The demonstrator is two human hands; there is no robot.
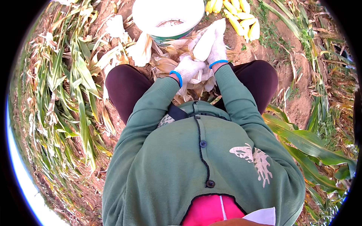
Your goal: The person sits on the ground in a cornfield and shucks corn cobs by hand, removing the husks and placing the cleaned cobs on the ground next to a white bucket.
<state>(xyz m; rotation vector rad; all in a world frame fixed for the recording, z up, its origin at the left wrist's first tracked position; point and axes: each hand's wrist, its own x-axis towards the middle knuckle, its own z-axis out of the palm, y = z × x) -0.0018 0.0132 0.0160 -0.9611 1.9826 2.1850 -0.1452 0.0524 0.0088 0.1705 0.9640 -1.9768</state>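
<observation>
Both my hands wear pale knit work gloves with blue cuffs. An ear of corn in its pale husk [204, 44] lies slanted between them. My right hand [218, 46] is closed around the ear's right side, its fingers near the upper end. At the ear's lower end is my left hand [189, 67], its fingers curled at the husk's base; part of its grip is hidden. Loose dry corn husks [165, 63] are piled beneath and around both hands, between my bent legs.
A white bucket [176, 30] with a green lower band stands just beyond the husks. Husked yellow corn ears [246, 21] lie on the soil to its right. Cut corn stalks and leaves [82, 73] cover the left side; a broad green corn leaf [308, 144] reaches in by my right side.
</observation>
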